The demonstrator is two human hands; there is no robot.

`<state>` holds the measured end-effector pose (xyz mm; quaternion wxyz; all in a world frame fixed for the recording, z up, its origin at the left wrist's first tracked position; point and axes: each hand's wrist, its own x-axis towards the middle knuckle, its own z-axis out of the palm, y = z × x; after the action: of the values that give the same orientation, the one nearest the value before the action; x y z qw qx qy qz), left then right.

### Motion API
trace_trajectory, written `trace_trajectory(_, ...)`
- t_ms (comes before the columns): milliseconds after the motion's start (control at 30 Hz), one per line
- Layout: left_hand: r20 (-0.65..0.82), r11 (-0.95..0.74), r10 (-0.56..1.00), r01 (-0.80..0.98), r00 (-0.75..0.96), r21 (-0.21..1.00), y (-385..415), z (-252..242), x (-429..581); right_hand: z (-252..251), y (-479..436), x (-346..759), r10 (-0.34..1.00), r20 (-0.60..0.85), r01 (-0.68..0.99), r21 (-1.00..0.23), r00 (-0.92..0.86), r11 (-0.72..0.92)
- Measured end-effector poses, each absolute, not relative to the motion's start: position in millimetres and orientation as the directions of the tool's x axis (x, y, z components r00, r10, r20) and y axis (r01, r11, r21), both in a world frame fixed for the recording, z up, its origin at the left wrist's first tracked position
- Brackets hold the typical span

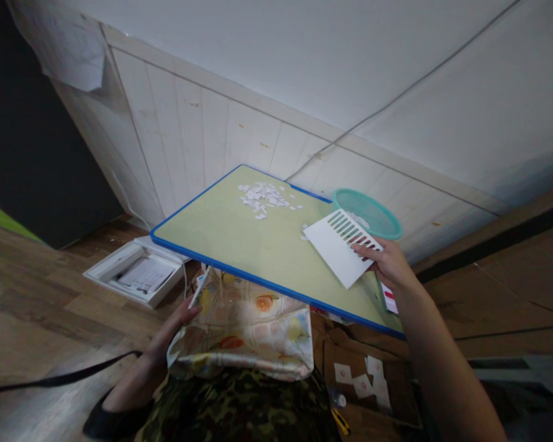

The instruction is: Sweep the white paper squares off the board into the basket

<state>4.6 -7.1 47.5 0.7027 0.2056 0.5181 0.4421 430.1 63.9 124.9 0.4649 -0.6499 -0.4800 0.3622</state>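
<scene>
My right hand (391, 263) grips a white sheet with a row of slots (336, 255) by its slotted end, over the right part of a pale yellow table with a blue rim (203, 227). My left hand (183, 312) is closed on a thin white strip (200, 286), perhaps a sheet seen edge-on, low beside the table's front edge. Small white paper pieces (263, 195) lie in a loose heap toward the table's back. Behind the slotted sheet, a turquoise mesh basket (380, 215) holds more white pieces and is partly covered by it.
A phone-like object (389, 299) lies by the table's right edge. Fruit-patterned cloth (253, 325) covers my lap. An open white box (142, 276) sits left on the wooden floor. Below right are a cardboard box with white cards (362, 386) and a yellow cutter (341, 422).
</scene>
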Motion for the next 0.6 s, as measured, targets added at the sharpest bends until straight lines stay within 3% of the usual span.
trace_trajectory(233,-0.595,0.587,0.791,-0.447,0.14,0.675,-6,51,9,128,63,441,0.951,-0.012,0.344,-0.931,0.31,-0.124)
trace_trajectory(467,-0.595,0.604,0.785,-0.427,0.173,0.672,-7,49,7,128,56,444,0.96,-0.033,0.368,-0.919,0.28,-0.139)
trace_trajectory(600,-0.576,0.586,0.8,-0.421,0.166,0.692,-8,49,4,134,55,446,0.948,0.026,0.379,-0.92,0.318,-0.102)
